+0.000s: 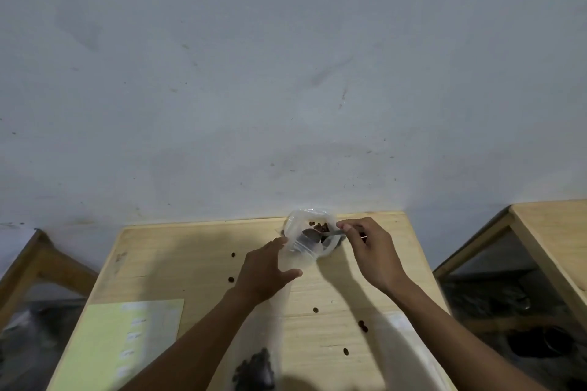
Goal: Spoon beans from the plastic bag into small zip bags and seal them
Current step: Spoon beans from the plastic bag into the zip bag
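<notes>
At the table's far edge a clear plastic bag [309,216] stands open against the wall, with brown beans [320,227] inside. My right hand [370,251] pinches the handle of a metal spoon [313,235], whose bowl is at the bag's mouth. My left hand [265,273] grips the top of a clear small zip bag [279,305], just left of the spoon. The zip bag hangs toward me, and a dark clump of beans [255,370] sits at its bottom end.
Loose beans [315,310] are scattered over the wooden table [190,251]. A pale green sheet [127,343] lies at the front left. A whitish plastic film [409,346] lies under my right forearm. Other wooden tables stand left [41,257] and right [549,225].
</notes>
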`<state>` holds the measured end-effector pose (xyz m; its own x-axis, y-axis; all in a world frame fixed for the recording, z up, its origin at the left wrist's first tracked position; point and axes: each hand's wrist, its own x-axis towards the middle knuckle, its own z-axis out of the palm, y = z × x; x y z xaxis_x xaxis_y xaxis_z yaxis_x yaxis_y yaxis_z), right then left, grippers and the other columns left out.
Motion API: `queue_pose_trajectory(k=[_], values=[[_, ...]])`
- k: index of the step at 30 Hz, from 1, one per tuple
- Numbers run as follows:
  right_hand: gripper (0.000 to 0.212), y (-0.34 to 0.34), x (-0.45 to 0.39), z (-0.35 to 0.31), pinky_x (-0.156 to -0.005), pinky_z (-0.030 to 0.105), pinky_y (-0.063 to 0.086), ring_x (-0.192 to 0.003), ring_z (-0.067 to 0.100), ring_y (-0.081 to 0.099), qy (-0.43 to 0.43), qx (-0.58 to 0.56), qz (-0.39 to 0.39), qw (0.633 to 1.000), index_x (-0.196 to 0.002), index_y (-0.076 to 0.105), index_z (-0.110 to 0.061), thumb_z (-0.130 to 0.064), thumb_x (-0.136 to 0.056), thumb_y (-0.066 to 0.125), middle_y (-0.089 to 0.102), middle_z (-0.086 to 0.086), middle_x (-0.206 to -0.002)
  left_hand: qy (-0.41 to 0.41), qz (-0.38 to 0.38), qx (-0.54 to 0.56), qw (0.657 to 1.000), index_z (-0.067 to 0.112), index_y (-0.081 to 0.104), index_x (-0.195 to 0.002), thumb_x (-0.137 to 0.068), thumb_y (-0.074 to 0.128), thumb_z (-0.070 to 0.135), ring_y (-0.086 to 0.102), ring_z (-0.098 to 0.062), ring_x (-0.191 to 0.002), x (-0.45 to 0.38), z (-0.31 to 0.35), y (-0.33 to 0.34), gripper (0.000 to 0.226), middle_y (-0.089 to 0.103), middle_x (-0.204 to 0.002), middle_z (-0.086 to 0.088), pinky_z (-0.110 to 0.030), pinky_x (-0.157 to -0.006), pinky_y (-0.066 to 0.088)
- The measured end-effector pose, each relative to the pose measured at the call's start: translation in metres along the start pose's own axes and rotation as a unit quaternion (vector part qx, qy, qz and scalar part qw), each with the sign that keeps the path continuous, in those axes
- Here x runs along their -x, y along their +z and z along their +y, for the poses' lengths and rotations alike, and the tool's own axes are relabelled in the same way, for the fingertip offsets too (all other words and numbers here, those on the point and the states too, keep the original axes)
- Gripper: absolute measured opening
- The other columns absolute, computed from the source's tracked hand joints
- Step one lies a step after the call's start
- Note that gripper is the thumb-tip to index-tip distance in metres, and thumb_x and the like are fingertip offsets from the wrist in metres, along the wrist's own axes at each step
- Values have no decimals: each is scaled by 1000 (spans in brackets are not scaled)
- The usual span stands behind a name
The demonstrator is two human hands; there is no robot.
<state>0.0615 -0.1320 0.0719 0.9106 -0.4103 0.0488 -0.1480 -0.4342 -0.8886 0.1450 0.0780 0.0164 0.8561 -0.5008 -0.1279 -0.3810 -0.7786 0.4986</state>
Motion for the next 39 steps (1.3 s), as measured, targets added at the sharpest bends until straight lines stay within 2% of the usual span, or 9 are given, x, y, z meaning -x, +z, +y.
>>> queue_pose_trajectory(k=[5, 12, 18, 20, 23, 28, 31, 33, 39], values=[[22, -8, -4, -5, -75, 4, 38, -91, -2, 58, -75, 12, 2, 997, -99, 73, -22, -13, -99, 53, 61, -7, -95, -19, -3, 1, 1000, 25, 44, -137, -74, 70, 57, 59, -15, -113, 4, -1, -3, 75, 61, -129, 8, -29, -92, 44], [22, -5, -21, 34, -76, 3, 38, -93, 2, 59, 13, -4, 99, 995, -102, 72, -18, -16, -100, 50, 65, -2, -103, -17, -35, 0, 999, 24, 42, -139, -76, 71, 56, 54, -14, -119, 6, -9, -2, 76, 53, -138, 6, -30, -101, 40], [23, 24, -25, 70, -83, 22, 41, -96, 20, 62, 49, 32, 101, 993, -111, 72, -13, -14, -99, 52, 63, 6, -102, 65, -75, -25, 995, 25, 42, -140, -75, 70, 56, 41, -13, -134, -4, -1, 9, 77, 25, -156, 12, -34, -109, 35], [24, 31, -27, 72, -81, 17, 40, -93, 19, 61, 45, 32, 106, 993, -114, 71, -14, -14, -100, 51, 61, 6, -100, 94, -88, -43, 991, 25, 42, -140, -75, 69, 55, 36, -10, -138, -10, 1, 13, 76, 24, -157, 13, -33, -111, 32], [25, 36, -28, 76, -75, 6, 36, -90, 16, 59, 41, 32, 116, 992, -115, 70, -11, -12, -101, 49, 60, 6, -100, 117, -114, -58, 985, 24, 42, -141, -74, 69, 55, 43, -13, -133, -18, 6, 18, 78, 30, -156, 9, -34, -109, 35], [24, 45, -23, 89, -82, 29, 44, -92, 19, 62, 76, -3, 126, 989, -103, 69, -15, -12, -102, 45, 64, 2, -100, 115, -155, -27, 981, 18, 38, -144, -77, 72, 48, 46, -18, -130, -25, 8, 25, 80, 37, -152, 1, -33, -107, 38], [21, 46, -19, 97, -80, 32, 49, -91, 19, 64, 123, -41, 112, 985, -99, 66, -21, -19, -102, 45, 67, 2, -101, 110, -164, 4, 980, 18, 37, -144, -79, 73, 45, 43, -17, -132, -25, 7, 30, 80, 36, -151, 2, -30, -107, 37], [23, 46, -18, 100, -81, 38, 52, -89, 22, 65, 170, -62, 105, 978, -95, 68, -15, -19, -102, 46, 70, 4, -96, 111, -169, 18, 979, 18, 37, -144, -79, 73, 45, 41, -16, -133, -25, 7, 33, 79, 35, -151, 2, -29, -107, 36], [27, 44, -26, 96, -89, 47, 53, -85, 29, 64, 307, -171, 65, 934, -85, 72, -7, -6, -97, 47, 70, 18, -91, 126, -167, 34, 977, 17, 39, -144, -80, 72, 45, 35, -14, -136, -25, 7, 37, 77, 33, -151, 1, -29, -110, 33]])
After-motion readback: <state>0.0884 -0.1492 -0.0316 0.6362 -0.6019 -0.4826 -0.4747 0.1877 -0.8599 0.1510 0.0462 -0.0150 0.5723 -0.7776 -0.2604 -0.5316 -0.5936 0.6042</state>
